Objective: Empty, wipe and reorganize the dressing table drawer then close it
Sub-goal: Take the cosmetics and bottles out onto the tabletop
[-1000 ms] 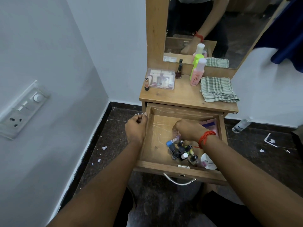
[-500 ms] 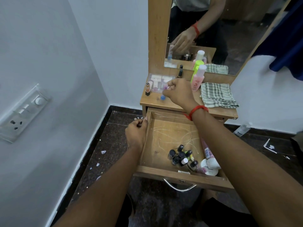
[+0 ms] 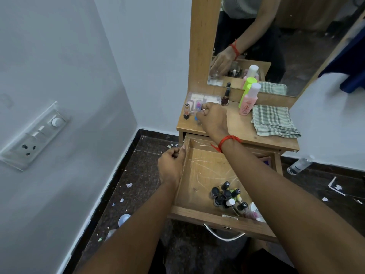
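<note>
Left hand (image 3: 171, 165) grips the left wall of the open drawer (image 3: 197, 213) at centre frame, likely to steady it. Right hand (image 3: 212, 119) pinches a blue-capped bottle (image 3: 196, 118) down onto the worktop (image 3: 241, 124), probably emptying the drawer, where polish bottles (image 3: 227, 196) lie.

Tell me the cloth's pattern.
The cloth is green-and-white checked; the head view shows it best.

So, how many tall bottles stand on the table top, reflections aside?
2: the pink bottle beside the checked cloth, and the green bottle just behind it, against the mirror. None seems hidden.
</note>
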